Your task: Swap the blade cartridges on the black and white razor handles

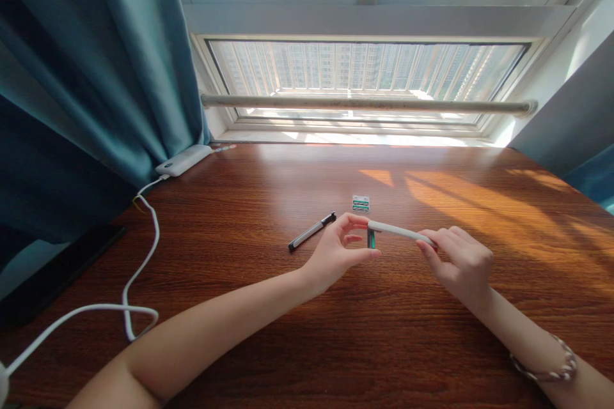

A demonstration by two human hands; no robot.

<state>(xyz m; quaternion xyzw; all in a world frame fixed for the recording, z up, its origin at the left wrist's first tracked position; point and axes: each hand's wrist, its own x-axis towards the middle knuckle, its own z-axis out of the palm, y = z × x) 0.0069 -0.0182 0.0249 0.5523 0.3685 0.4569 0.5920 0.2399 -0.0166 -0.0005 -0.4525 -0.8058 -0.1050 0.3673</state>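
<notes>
Between the thumb and fingers of my left hand point(338, 244) is a small razor cartridge point(371, 238), dark with a green strip, held on edge. My right hand point(458, 262) pinches the end of a white toothbrush point(400, 231), which reaches left to the cartridge. Dark bristles show under its head, right beside the cartridge; whether they touch it I cannot tell. Left of my left hand a silver and black razor handle point(311, 232) lies slanted on the table. Just beyond the hands sits a clear case point(361, 203) with green-striped cartridges.
The brown wooden table point(268, 345) runs up to the window. At the back left lies a white power strip point(184, 160), its white cable point(154, 236) looping down the left side. A blue curtain point(110, 45) hangs there, above a black flat object point(57, 275).
</notes>
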